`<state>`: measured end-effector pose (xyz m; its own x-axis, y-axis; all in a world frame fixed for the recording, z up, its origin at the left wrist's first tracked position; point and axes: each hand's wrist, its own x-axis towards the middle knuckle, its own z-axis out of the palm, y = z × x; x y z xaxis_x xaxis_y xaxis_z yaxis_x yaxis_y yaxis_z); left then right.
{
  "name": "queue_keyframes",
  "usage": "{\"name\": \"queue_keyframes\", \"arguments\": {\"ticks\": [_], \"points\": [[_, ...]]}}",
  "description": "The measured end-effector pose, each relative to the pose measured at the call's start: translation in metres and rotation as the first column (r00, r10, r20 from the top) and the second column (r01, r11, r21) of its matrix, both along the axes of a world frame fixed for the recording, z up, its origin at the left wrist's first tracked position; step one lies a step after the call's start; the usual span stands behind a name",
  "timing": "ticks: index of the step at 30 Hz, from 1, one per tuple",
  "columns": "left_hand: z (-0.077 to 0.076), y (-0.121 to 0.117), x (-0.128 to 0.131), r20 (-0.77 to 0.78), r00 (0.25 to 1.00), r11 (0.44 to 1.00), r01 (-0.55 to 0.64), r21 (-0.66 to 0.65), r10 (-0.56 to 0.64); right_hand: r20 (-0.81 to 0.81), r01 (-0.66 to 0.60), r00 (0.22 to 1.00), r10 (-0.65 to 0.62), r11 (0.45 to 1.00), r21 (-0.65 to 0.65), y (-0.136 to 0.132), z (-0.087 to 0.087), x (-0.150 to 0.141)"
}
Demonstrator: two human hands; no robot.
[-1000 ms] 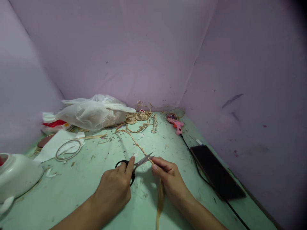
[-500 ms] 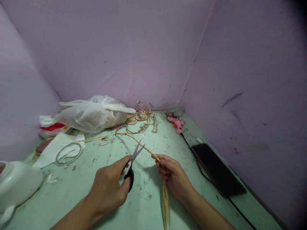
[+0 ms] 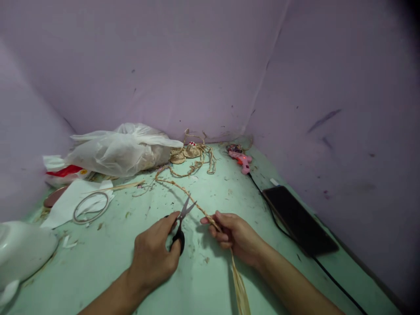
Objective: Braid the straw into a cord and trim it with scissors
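Note:
My left hand grips a pair of scissors by its black handles, the blades parted and pointing away from me. Just beyond the blade tips runs a twisted straw-coloured fibre cord, which trails back across the table. My right hand holds the near end of this cord between thumb and fingers. Below that hand hangs a loose, flat bundle of pale fibre strands. The blades are close to the cord; I cannot tell whether they touch it.
At the back lie a white plastic bag, coiled fibre pieces and a pink glue gun with a black cable. A dark phone lies at right. On the left are paper, a ring and a white ceramic vessel.
My right hand has shifted slightly and its fingers have loosened and spread around the cord. The hanging strands swung right. The scissors stay parted near the cord; the view tilted a little.

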<state>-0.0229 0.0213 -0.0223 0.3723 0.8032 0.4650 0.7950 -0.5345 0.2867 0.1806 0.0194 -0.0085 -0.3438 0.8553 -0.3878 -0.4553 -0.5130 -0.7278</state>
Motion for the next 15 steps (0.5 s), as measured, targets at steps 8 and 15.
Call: {"name": "queue_keyframes", "arguments": {"ticks": [8, 15], "points": [[-0.003, -0.013, 0.0, -0.09, 0.995, 0.995, -0.043, 0.094, 0.052, 0.031, -0.068, 0.997, 0.068, 0.998, -0.003, -0.01, -0.009, -0.003], [-0.002, -0.02, 0.003, -0.288, 0.957, 0.997, 0.004, 0.078, 0.018, 0.107, 0.156, 0.981, -0.165, 0.984, 0.084, -0.011, -0.005, -0.011]]}}
